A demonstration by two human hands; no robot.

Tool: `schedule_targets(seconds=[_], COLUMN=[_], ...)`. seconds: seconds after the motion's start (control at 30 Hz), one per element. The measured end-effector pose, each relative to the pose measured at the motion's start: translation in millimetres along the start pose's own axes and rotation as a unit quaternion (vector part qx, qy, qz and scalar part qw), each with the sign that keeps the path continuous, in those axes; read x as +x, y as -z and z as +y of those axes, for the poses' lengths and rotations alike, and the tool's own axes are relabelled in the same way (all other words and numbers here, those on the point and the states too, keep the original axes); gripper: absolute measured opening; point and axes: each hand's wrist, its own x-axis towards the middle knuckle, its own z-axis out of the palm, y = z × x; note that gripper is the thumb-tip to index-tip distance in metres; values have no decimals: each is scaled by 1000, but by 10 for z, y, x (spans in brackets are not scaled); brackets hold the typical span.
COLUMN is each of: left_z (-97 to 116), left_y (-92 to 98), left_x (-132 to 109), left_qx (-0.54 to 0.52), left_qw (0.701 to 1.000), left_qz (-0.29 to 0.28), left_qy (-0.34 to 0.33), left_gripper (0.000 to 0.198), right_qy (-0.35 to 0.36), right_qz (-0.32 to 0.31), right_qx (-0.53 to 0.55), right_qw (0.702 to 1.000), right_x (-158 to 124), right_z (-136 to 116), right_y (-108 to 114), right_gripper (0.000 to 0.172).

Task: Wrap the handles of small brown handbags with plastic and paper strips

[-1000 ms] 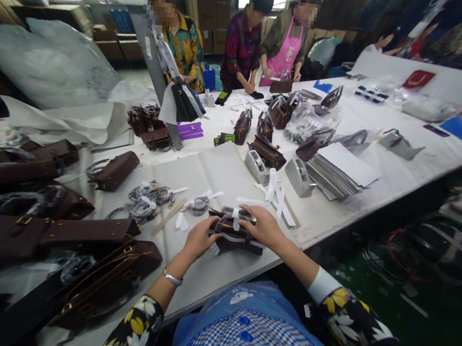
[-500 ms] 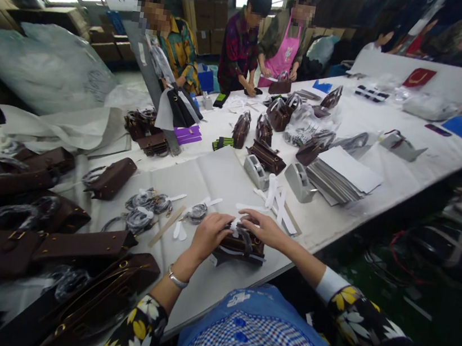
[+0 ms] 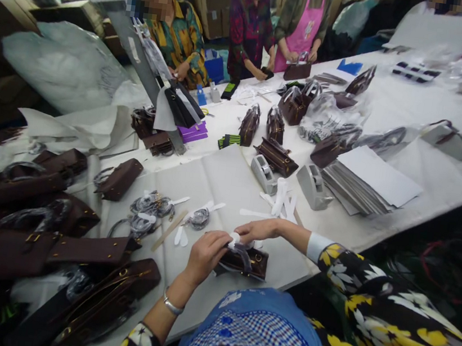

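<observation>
A small dark brown handbag (image 3: 259,264) stands at the table's near edge in front of me, with gold-coloured fittings and a dark wrapped handle (image 3: 244,257) arching over its front. At its top shows a white strip (image 3: 234,241). My left hand (image 3: 206,252) comes in from the left, its fingers closed on the strip beside the handle. From the right, my right hand (image 3: 258,230) reaches over the bag, with bent fingertips pinching the same strip. The bag's far side is hidden behind my right hand.
Brown handbags (image 3: 89,248) are heaped on the left. Wrapped straps (image 3: 152,208) and loose white strips (image 3: 282,199) lie around the work area. Two tape dispensers (image 3: 313,186) and a stack of grey boards (image 3: 368,182) stand beyond. Several co-workers (image 3: 182,42) work across the table.
My right hand has moved from spread fingers over the bag to a pinch at the white strip. My left hand stays by the handle. The camera view has shifted.
</observation>
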Motion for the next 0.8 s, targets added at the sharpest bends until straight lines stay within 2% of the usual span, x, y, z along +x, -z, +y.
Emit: schedule_targets(seconds=[0.17,0.23,0.37,0.57,0.67,0.8], left_z=[1,15,110,265,250,215], left_y=[-54,-52,25,184,173,109], left_x=[-38,-34,33,329,483,549], left_qx=[6,9,-24,-149,-203,-289], left_qw=[1000,1000,998,956,946,925], left_qz=[9,10,-9,-16,-21,-31], left_qy=[-2,5,59,251,253,245], left_gripper=[33,33,29,28,27,21], right_qy=[-17,-6,65,85,74,33], right_qz=[-47,-39,49,149,179,207], right_qx=[-25,-70,-150,-222,-300,-378], right_qw=[998,997,985,960,934,902], right_x=[38,48,-13,-261,-328,-379], right_z=[-41,-38,-152,-652,-833,-922], right_y=[75,129,240,221,128,-36], right_gripper=[33,28,28,25,21,21])
